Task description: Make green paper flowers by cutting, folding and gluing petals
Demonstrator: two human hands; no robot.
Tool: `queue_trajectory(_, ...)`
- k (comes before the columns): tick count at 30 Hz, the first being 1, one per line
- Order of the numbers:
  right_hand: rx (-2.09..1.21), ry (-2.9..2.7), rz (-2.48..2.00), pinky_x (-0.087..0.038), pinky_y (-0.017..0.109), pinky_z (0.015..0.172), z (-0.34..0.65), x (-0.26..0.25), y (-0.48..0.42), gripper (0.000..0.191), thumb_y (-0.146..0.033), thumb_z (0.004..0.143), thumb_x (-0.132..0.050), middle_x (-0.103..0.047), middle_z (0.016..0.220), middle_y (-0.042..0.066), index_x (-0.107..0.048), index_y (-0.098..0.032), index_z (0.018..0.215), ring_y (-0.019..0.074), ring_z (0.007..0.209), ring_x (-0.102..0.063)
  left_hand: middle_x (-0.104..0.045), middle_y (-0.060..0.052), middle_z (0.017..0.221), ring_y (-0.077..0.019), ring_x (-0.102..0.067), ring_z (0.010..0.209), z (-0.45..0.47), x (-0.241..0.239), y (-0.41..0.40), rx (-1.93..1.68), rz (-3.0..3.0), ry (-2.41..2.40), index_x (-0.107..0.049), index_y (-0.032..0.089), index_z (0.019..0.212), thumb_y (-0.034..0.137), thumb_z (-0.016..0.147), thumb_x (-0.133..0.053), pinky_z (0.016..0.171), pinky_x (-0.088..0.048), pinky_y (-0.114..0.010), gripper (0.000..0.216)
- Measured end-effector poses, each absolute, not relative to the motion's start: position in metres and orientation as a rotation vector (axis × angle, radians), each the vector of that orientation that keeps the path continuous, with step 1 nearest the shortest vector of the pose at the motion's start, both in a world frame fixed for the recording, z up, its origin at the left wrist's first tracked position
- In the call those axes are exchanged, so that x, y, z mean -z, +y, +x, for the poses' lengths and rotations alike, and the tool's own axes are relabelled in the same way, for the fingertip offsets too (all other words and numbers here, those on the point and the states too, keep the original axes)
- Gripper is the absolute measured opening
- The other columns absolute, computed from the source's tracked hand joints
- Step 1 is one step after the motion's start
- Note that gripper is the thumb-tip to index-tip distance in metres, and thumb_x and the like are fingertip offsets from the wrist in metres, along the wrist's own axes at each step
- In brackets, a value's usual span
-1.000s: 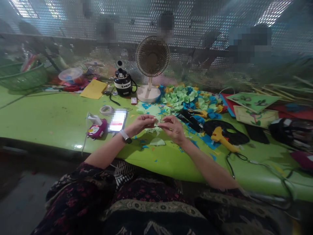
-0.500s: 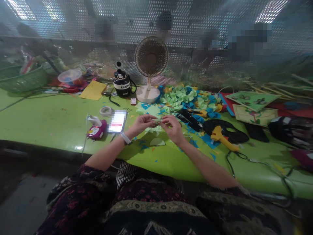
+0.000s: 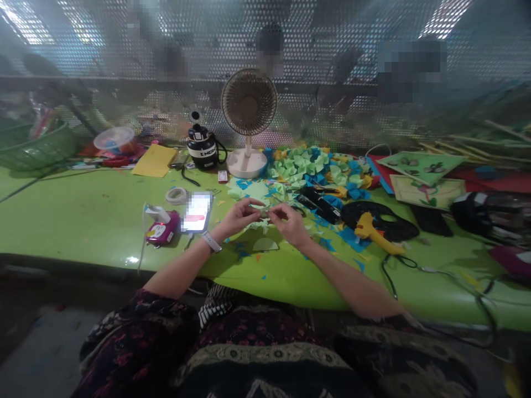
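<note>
Between my two hands is a small piece of light green paper (image 3: 264, 211), mostly covered by the fingers. My left hand (image 3: 243, 217) is closed in a pinch on its left side. From the right, my right hand (image 3: 288, 221) pinches the same piece, fingertips nearly meeting the left ones. Below them a pale green paper half-circle (image 3: 265, 244) lies flat on the green table (image 3: 83, 215), among blue and orange scraps. Behind the hands spreads a heap of folded light green, blue and yellow paper pieces (image 3: 305, 166).
A white fan (image 3: 249, 102) and a dark flask (image 3: 202, 149) stand at the back. Left are a lit phone (image 3: 197, 213), a tape roll (image 3: 176, 195) and a purple power block (image 3: 162, 231). To the right lie a black stapler (image 3: 318, 205) and a yellow glue gun (image 3: 375, 233) with its cord.
My fingers have shifted slightly around the paper, with the left index finger now lifted and more arched. The whole view has tilted a little; the table things stay in place.
</note>
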State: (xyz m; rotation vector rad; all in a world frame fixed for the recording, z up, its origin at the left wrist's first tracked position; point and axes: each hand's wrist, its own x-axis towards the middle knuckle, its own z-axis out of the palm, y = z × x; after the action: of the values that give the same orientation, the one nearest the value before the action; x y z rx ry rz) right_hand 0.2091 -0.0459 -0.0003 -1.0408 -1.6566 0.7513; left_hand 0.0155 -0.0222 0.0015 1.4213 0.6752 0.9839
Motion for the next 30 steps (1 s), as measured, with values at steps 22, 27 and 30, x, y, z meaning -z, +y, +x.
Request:
queue_trajectory(22,-0.648,-1.73,-1.033,-0.051,0.033,0.059,0.2098,-0.0012,-0.0499,0.039,-0.062,0.088,-0.057,-0.063,0.065,0.001,-0.056,-0.024,0.078,0.0176,0.057,-0.062,-0.074,-0.008,0.089,-0.0164,-0.072,0.085,0.0156,-0.0054,-0.0304,-0.963,1.545,0.676,-0.055,0.013,0.116,0.029,0.085,-0.07,0.081,-0.054,-0.028,0.038)
queue_trajectory(27,-0.616,-1.736,-1.031,-0.052,0.034,0.061,0.2109,0.001,-0.0502,0.038,-0.06,0.09,-0.056,-0.064,0.068,0.001,-0.056,-0.024,0.079,0.0171,0.058,-0.061,-0.074,-0.009,0.093,-0.0156,-0.071,0.084,0.0158,-0.0045,-0.0312,-0.959,1.545,0.659,-0.055,0.014,0.117,0.03,0.086,-0.07,0.078,-0.054,-0.027,0.039)
queue_trajectory(30,-0.599,-1.751,-1.033,-0.052,0.033,0.061,0.2121,0.0023,-0.0505,0.036,-0.058,0.09,-0.056,-0.064,0.07,0.002,-0.057,-0.023,0.079,0.0169,0.06,-0.061,-0.075,-0.012,0.098,-0.0153,-0.072,0.082,0.0172,-0.0039,-0.0313,-0.962,1.577,0.697,-0.054,0.013,0.117,0.031,0.085,-0.071,0.073,-0.055,-0.025,0.04)
